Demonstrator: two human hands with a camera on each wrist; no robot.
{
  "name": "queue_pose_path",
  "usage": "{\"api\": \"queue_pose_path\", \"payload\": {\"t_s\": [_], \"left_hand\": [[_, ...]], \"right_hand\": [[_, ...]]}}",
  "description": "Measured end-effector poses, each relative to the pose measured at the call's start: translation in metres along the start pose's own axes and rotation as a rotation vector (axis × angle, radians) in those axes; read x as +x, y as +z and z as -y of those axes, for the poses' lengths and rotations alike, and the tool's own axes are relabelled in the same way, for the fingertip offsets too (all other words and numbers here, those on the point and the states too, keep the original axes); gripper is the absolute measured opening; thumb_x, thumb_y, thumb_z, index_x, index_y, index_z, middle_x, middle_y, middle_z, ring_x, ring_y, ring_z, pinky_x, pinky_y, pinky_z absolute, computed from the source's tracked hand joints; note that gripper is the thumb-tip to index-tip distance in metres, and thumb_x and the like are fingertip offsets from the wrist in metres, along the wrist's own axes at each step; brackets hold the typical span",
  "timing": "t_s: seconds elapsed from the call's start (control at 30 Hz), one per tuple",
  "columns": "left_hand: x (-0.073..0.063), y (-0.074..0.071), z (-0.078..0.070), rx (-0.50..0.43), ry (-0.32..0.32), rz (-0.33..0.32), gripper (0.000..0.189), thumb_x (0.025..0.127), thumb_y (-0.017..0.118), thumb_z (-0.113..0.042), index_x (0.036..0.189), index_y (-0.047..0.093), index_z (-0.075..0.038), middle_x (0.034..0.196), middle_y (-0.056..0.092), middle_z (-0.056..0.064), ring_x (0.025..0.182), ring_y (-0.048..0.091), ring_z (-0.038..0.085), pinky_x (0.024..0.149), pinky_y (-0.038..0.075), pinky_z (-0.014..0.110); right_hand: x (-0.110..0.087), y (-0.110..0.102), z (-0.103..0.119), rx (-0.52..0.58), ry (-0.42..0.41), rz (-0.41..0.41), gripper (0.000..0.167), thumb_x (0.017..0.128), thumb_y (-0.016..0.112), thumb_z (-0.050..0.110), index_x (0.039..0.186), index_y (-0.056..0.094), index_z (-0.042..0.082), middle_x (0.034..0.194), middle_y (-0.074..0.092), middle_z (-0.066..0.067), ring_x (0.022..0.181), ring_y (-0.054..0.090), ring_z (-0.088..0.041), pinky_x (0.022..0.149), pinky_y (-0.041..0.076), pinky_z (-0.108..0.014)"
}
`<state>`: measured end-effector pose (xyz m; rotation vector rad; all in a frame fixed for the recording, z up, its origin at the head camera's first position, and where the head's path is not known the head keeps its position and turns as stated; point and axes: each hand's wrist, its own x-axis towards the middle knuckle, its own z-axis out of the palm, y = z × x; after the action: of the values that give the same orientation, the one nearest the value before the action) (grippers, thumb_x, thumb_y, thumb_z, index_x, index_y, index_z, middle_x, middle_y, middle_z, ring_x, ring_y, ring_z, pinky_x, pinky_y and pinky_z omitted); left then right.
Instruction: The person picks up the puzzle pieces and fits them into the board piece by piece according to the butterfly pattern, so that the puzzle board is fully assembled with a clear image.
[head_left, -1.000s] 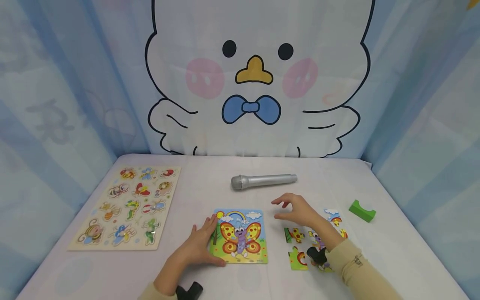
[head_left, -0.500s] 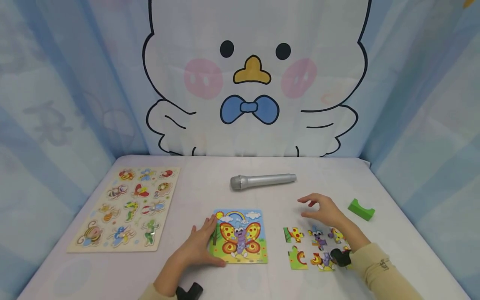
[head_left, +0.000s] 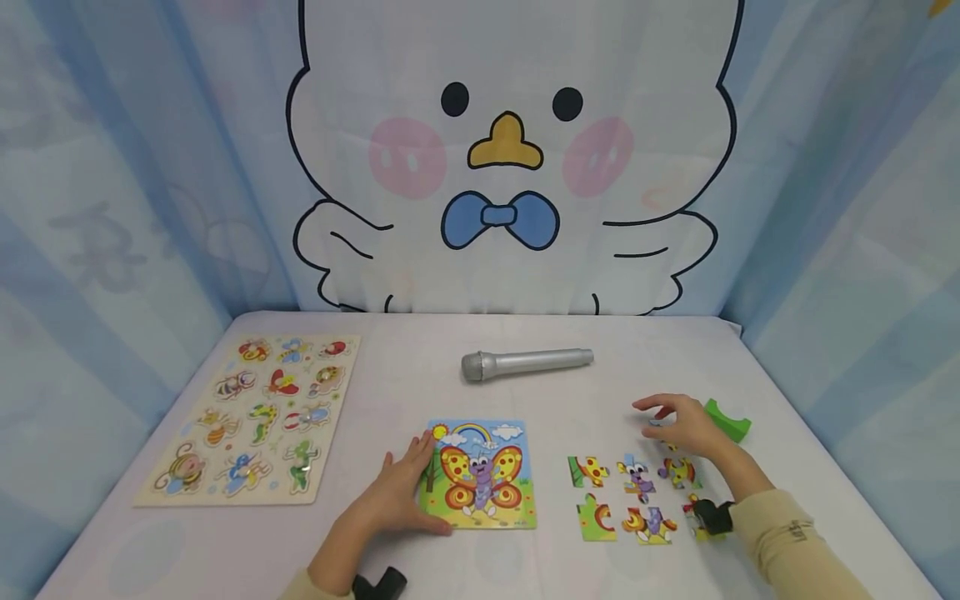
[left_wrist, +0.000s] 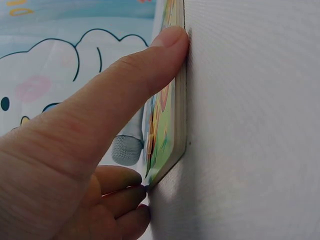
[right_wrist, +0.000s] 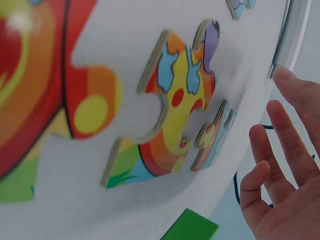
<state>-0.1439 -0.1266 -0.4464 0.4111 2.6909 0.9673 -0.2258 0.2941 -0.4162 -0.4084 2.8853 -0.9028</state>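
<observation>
A square butterfly jigsaw puzzle (head_left: pixel 491 475) lies on the table in front of me. My left hand (head_left: pixel 405 492) rests against its left and near edges, fingers and thumb spread; in the left wrist view the thumb (left_wrist: pixel 145 67) lies straight along the thick edge of the board. To the right, several loose puzzle pieces (head_left: pixel 649 525) lie face up in rough rows. Over the far right of these pieces hovers my right hand (head_left: pixel 686 425), fingers loosely bent with nothing between them. It hides part of the farthest piece. In the right wrist view a yellow-and-red piece (right_wrist: pixel 172 100) lies below the fingers.
A silver toy microphone (head_left: pixel 528 363) lies behind the jigsaw. Far left is a wooden insect puzzle board (head_left: pixel 251 417). A green arched block (head_left: pixel 729 423) sits just beyond the right hand. A cartoon curtain (head_left: pixel 510 275) hangs at the table's back edge.
The right hand has moved rightward from beside the jigsaw, across the loose pieces, to near the green block, uncovering more pieces. The left hand has stayed on the jigsaw's edge.
</observation>
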Motion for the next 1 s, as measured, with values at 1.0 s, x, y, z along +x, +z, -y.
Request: {"api": "queue_pose_path", "payload": {"t_s": [1.0], "left_hand": [[0.000, 0.001, 0.001, 0.005, 0.017, -0.008, 0.119, 0.053, 0.085, -0.044, 0.142, 0.023, 0.005, 0.149, 0.017, 0.019, 0.136, 0.013, 0.036, 0.106, 0.004, 0.060]], "right_hand": [[-0.009, -0.016, -0.028, -0.096, 0.177, 0.038, 0.042, 0.069, 0.073, -0.002, 0.109, 0.061, -0.005, 0.104, 0.058, -0.024, 0.086, 0.053, -0.032, 0.071, 0.050, -0.042]]}}
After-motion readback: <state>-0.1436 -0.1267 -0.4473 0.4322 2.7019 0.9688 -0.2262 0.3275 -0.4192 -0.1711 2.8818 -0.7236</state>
